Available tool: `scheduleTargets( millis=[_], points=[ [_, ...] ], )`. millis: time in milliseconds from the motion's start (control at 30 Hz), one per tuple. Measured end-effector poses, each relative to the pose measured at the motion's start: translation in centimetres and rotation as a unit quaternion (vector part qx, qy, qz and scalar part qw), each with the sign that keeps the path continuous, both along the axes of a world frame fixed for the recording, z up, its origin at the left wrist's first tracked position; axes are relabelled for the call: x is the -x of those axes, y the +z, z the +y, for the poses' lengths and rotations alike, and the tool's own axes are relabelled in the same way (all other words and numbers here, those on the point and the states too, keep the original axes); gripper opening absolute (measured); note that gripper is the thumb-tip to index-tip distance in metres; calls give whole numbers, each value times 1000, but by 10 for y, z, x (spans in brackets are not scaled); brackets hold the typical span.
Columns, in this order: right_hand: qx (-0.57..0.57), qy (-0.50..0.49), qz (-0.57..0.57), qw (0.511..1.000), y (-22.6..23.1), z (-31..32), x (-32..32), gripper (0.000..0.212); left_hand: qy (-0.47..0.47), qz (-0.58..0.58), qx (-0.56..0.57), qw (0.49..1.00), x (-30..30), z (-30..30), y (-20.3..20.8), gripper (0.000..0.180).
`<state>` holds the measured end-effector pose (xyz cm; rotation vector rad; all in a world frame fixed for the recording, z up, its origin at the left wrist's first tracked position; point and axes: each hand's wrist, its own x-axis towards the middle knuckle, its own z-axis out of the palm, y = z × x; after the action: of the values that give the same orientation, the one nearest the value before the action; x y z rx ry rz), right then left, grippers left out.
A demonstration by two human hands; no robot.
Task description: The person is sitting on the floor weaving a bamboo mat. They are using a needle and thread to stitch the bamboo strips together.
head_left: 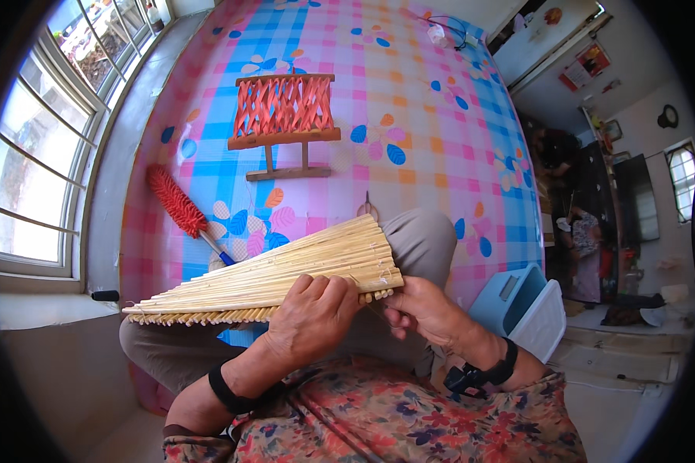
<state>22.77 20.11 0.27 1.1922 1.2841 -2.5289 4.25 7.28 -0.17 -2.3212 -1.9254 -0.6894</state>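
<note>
A wedge-shaped fan of pale, straw-like stalks [286, 262] lies across my lap, its long tip pointing left. The stalks sit side by side in layers, and their cut ends show along the near edge. My left hand [313, 312] is closed over the near edge, knuckles up, pressing the layers together. At the right end my right hand [428, 309] grips the edge, its lower fingers curled beneath. A thin thread seems to run between the hands; small stitches of it show on the right end. What the right fingertips pinch is partly hidden.
Ahead on the checked, flowered mat [409, 147] stands a wooden rack [286, 139] wound with red strips. A red fluffy duster [176, 202] lies left, scissors [368, 207] just beyond the stalks. A blue bin [510, 297] is at right, a barred window [38, 162] at left.
</note>
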Motion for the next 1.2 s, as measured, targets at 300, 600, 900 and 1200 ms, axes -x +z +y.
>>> scheduleTargets(
  millis=[300,600,900,1200],
  points=[
    [-39,-18,10,999,-6,-13,-6,17,8,-9,3,1000,-4,0,-2,15],
    [-38,-35,16,999,-11,-7,-5,18,8,-19,14,1000,-1,5,1,16],
    [-29,-31,-4,999,-1,-1,3,15,-6,-15,21,1000,1,10,-4,16],
    [0,-57,-34,998,-2,0,8,15,-15,-7,26,1000,6,14,0,17]
  ],
)
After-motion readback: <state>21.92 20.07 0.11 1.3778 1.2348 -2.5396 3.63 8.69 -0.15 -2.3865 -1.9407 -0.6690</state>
